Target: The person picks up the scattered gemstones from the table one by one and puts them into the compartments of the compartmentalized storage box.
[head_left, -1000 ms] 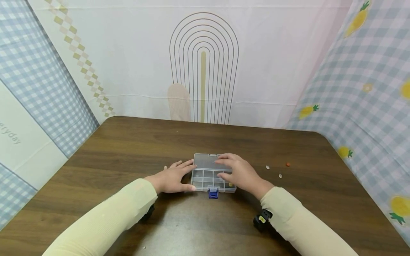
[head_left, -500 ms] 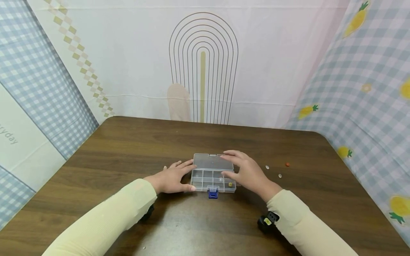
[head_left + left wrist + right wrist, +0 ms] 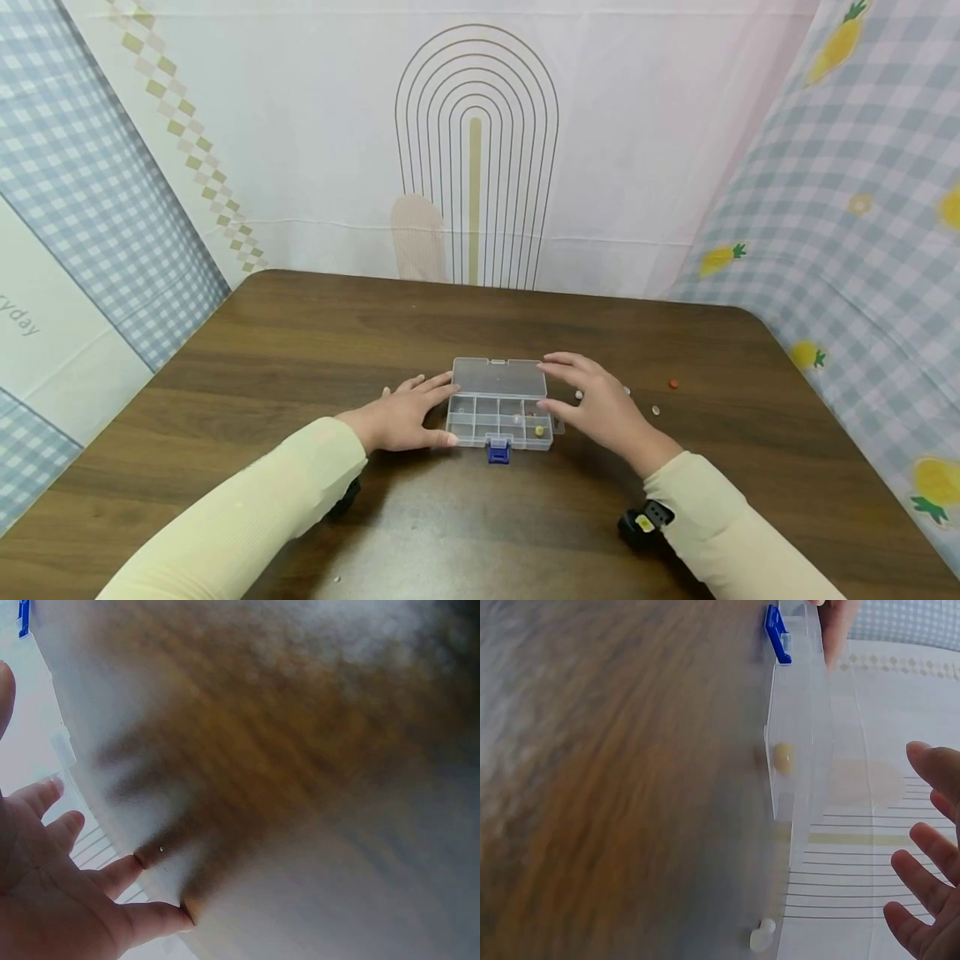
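A clear plastic compartment box point(image 3: 465, 444) lies on the table, its lid point(image 3: 495, 377) folded back and its blue latch point(image 3: 498, 454) hanging at the front. One front-right compartment holds a small yellow piece point(image 3: 539, 431); a whitish piece point(image 3: 517, 420) and a faint reddish one sit nearby inside. My left hand point(image 3: 405, 415) rests at the box's left side, fingers straight, fingertips at its edge. To the right of the box, my right hand point(image 3: 600, 407) hovers with spread fingers and holds nothing; the right wrist view shows the space between thumb and fingers.
On the brown table point(image 3: 337, 333), an orange piece point(image 3: 672, 384) and several small white pieces point(image 3: 656, 410) lie right of the box, partly behind the right hand. A tiny pale speck point(image 3: 337, 578) lies near the front edge. A patterned cloth point(image 3: 322, 125) hangs behind.
My right hand has moved rightward from above the box to beside it, uncovering the right compartments and a white piece on the table. The left hand stays put.
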Demonstrator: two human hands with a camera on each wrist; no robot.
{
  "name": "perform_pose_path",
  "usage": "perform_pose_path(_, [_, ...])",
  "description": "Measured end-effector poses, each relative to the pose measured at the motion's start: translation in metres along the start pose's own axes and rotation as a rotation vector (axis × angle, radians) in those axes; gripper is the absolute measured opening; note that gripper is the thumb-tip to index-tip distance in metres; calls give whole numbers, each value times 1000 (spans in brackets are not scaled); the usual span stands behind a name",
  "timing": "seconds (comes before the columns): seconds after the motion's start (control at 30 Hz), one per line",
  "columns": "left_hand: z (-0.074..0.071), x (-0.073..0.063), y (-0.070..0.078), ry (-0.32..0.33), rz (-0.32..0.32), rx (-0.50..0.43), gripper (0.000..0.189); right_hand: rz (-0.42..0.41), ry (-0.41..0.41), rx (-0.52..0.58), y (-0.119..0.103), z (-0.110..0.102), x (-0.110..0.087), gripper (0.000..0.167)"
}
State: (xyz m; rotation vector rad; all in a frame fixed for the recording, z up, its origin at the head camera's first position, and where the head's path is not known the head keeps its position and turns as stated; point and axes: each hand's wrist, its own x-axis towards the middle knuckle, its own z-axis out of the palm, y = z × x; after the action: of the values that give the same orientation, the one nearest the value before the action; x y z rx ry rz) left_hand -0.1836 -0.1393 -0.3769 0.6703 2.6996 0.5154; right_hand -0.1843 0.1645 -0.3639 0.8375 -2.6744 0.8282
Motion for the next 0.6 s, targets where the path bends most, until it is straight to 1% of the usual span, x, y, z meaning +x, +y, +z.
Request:
perform_pose_path(0.1, [0,-1,1,-6,-5,0,81,16,-5,4,3,-2,-2,52])
perform_pose_path(0.33, [-1,1,1,-15,-2,-2,81,96,-15,25,14,-8,-8,51])
perform_pose_path(0.6, [-1,1,1,-16,-4,-6,80,164,-33,66,26,-12,-14,51])
